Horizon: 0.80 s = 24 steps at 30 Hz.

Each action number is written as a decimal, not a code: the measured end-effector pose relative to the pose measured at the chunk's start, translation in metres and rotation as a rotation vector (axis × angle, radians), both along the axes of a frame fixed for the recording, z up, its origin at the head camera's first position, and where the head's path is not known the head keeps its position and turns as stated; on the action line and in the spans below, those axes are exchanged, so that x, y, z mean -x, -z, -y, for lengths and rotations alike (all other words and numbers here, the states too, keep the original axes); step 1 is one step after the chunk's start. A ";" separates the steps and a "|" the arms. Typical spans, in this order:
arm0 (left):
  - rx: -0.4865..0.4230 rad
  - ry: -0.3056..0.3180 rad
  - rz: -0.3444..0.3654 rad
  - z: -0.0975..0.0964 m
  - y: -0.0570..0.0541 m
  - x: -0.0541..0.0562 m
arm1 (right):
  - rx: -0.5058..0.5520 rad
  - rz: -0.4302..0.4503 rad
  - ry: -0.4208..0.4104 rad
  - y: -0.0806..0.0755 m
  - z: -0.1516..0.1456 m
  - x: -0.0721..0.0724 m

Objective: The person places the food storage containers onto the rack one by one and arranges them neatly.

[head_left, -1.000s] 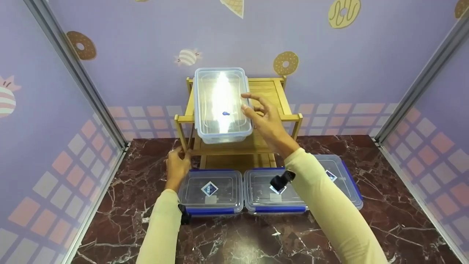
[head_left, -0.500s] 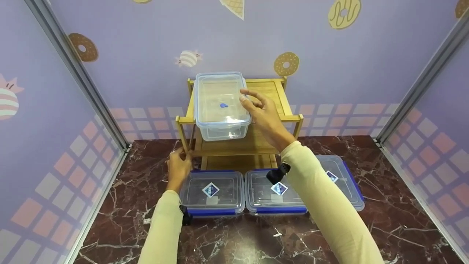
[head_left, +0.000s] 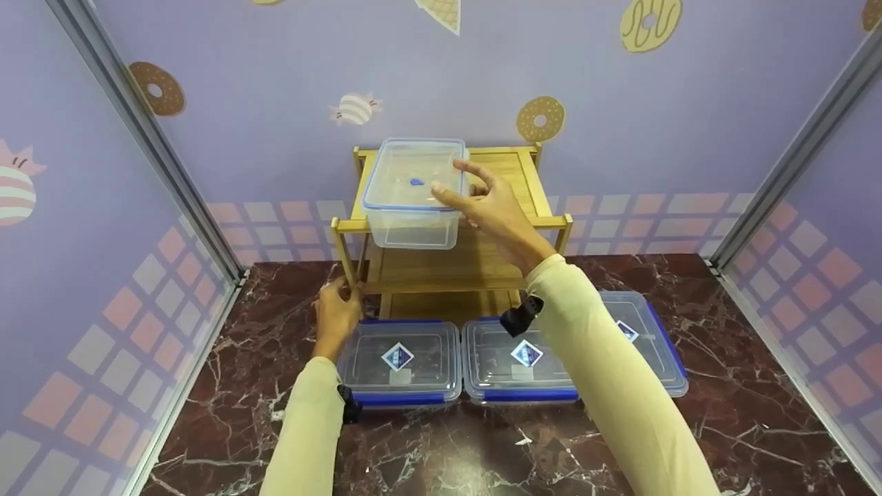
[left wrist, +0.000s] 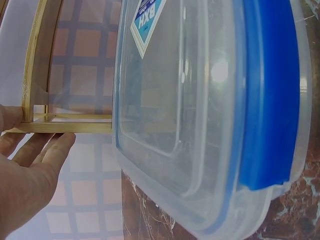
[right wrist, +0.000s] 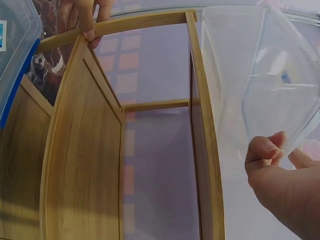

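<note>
Rectangular clear-plastic lidded box with blue rim (head_left: 403, 169) sits flatter than one second ago — over the tan wooden rack's (head_left: 513, 172) top tier, hence better aligned, I judge; contact unclear. Right hand (head_left: 499, 215) grips box's right side — left hand (head_left: 337, 313) grips rack's left-front frame.

Purple back wall (head_left: 441, 76): printed doughnuts (head_left: 529, 110), striped candy (head_left: 355, 109), cone (head_left: 442, 14); pink-and-white check band (head_left: 612, 220) along foot. Grey metal posts (head_left: 149, 138) at both back corners. Dark red marbled surface (head_left: 475, 455) below, white-veined.
</note>
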<state>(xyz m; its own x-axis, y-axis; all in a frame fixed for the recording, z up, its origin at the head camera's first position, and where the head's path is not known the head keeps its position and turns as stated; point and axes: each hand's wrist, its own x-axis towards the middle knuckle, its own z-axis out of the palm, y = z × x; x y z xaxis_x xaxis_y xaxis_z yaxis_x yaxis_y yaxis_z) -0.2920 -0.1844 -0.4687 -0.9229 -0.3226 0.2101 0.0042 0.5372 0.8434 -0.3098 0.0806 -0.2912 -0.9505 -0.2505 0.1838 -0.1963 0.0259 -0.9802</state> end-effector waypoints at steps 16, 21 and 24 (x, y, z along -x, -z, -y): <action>0.002 -0.005 0.008 0.000 0.000 -0.001 | -0.125 -0.093 0.069 0.005 0.008 0.003; -0.004 0.002 0.010 -0.001 0.000 0.000 | -0.085 -0.110 0.117 0.010 0.012 0.006; -0.007 0.002 0.001 -0.001 0.000 0.000 | -0.060 -0.134 0.143 0.011 0.015 0.008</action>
